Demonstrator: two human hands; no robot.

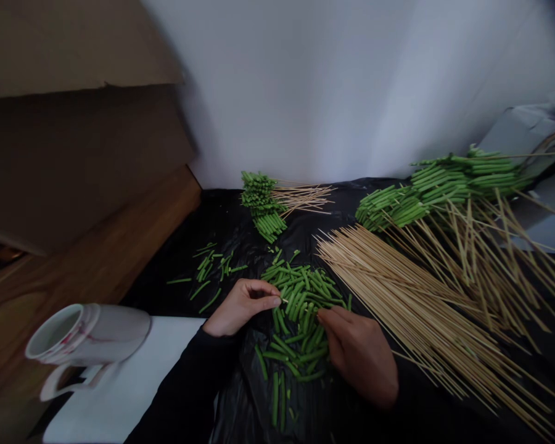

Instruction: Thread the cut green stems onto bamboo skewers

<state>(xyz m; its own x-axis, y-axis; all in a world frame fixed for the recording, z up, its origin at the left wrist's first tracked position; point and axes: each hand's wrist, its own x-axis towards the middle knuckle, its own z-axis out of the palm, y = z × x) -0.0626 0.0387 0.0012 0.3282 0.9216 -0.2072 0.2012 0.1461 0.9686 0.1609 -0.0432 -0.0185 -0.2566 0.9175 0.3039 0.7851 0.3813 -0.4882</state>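
Cut green bean pieces (305, 287) lie in a loose heap on black plastic sheeting between my hands. At the heap's left edge, my left hand (245, 303) has its thumb and forefinger pinched together. A small pale tip shows at those fingertips, too small to name. My right hand (358, 351) is closed over the right side of the heap, fingers curled down. Whatever it grips is hidden behind the fingers. To the right of it lies a large bundle of bare bamboo skewers (411, 296), points toward the heap.
Skewered green beans (263, 206) are stacked against the pale wall. A larger pile of skewered beans (444, 185) sits at the back right. Stray bean pieces (206, 268) lie at left. A white mug (106, 333) rests by a white sheet (134, 376); a cardboard box (83, 142) stands behind.
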